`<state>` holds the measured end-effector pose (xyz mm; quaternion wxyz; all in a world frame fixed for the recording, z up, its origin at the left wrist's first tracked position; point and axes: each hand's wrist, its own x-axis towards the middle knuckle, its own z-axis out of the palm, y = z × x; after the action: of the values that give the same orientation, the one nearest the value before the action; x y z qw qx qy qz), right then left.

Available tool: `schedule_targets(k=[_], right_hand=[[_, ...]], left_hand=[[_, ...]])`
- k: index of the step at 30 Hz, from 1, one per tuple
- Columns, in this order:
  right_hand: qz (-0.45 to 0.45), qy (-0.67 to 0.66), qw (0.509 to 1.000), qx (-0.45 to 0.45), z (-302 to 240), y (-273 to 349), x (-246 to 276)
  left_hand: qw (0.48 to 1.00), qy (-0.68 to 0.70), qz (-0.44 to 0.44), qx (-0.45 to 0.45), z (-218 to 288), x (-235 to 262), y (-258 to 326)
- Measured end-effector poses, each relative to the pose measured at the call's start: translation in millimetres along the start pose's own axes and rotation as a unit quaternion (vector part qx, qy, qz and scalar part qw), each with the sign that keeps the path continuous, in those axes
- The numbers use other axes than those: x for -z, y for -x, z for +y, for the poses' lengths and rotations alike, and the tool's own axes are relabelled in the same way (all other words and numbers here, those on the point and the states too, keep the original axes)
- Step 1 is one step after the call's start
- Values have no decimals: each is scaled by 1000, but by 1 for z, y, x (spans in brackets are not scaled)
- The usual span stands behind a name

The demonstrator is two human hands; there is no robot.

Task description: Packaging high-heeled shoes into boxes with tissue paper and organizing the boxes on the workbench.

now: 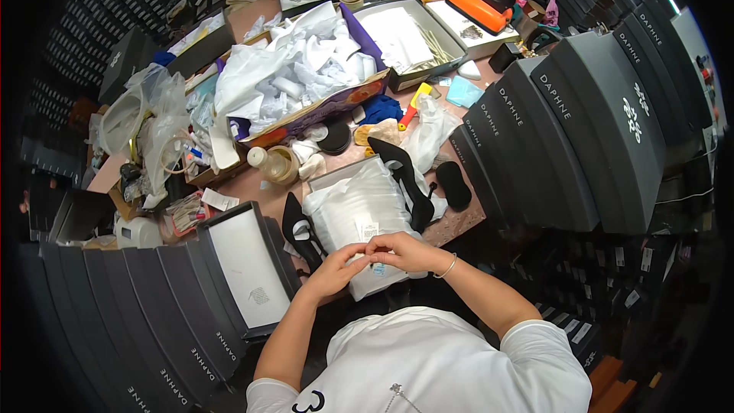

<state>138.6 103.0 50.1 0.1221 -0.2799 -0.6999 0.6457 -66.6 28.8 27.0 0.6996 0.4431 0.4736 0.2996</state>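
Head view, hands (372, 258) over paper-filled shoebox (356, 214)

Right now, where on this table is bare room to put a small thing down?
Little room. One bare strip of pink table lies between the tape roll and the white packet. Another is beside the black insole. The crumpled paper crowds the middle.

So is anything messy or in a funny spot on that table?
Yes. White tissue paper is heaped up and spilling over the rim of an open purple-edged box. The two black high-heeled shoes are split up: one shoe lies left of the white-lined box under the hands, the other shoe lies on its right edge.
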Motion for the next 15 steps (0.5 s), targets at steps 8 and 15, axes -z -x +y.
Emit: schedule_targets(k=[8,15], right_hand=[[-9,-13,1000,-26,12,-28,57],[252,385,883,-92,119,-119,215]], left_hand=[[980,178,83,35,-18,-23,-16],[976,125,179,-6,6,-26,-35]])
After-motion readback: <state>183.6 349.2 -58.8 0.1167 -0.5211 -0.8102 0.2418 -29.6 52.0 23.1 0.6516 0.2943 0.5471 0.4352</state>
